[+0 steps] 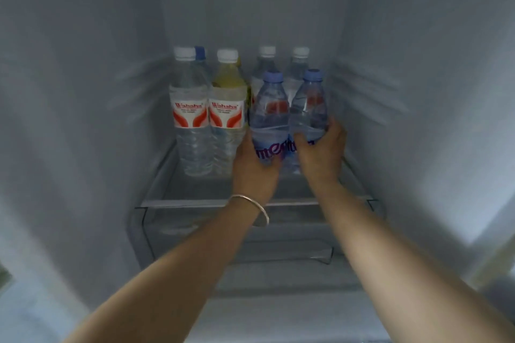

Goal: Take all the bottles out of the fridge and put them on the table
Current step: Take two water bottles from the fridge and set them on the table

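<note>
Several bottles stand on a glass fridge shelf [195, 202]. My left hand [255, 166] grips the lower part of a small blue-capped water bottle [269, 114]. Beside it, my right hand [320, 152] wraps around a second blue-capped bottle [309, 106]. To the left stand a clear white-capped bottle with a red and white label [191, 117] and a yellowish white-capped bottle with the same label [227, 114]. Two white-capped bottles [267, 61] [299, 62] stand behind the held pair. A blue cap [201, 52] peeks from behind the clear labelled bottle.
The fridge's white side walls [83, 120] close in on both sides. Below the shelf sits a clear drawer [172, 231]. A silver bangle [256, 210] circles my left wrist. The table is not in view.
</note>
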`<action>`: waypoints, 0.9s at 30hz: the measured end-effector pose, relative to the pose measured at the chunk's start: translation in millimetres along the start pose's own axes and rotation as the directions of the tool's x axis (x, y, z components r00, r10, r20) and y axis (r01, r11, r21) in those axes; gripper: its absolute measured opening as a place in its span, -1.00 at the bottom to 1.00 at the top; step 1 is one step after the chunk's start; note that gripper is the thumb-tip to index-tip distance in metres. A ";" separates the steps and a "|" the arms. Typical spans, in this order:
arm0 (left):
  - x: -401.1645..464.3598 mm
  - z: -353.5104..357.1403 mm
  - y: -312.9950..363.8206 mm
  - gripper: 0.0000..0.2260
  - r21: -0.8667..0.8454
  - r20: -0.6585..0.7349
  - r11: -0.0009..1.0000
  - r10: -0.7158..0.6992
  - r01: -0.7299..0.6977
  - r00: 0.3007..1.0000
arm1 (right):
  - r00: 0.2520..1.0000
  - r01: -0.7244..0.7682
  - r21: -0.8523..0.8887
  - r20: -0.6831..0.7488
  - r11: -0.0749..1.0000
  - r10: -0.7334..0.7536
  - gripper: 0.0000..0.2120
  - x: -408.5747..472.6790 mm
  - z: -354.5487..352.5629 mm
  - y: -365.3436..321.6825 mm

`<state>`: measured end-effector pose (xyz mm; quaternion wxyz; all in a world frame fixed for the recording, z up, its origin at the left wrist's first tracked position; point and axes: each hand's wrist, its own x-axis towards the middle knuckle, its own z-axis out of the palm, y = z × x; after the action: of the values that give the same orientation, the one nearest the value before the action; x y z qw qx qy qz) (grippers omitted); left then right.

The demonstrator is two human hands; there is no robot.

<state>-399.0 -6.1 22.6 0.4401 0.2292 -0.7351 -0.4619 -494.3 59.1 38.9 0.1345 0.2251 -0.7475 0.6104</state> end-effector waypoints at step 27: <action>21.0 14.5 9.3 -0.49 -0.056 0.087 0.998 0.015 -0.010 0.996 | 0.969 -0.189 0.218 0.201 0.957 0.145 -0.28 10.8 -21.9 18.9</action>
<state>-421.5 -10.4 37.3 0.4169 0.1919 -0.7420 -0.4887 -514.7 81.4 32.8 -0.0147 0.2303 -0.6953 0.6807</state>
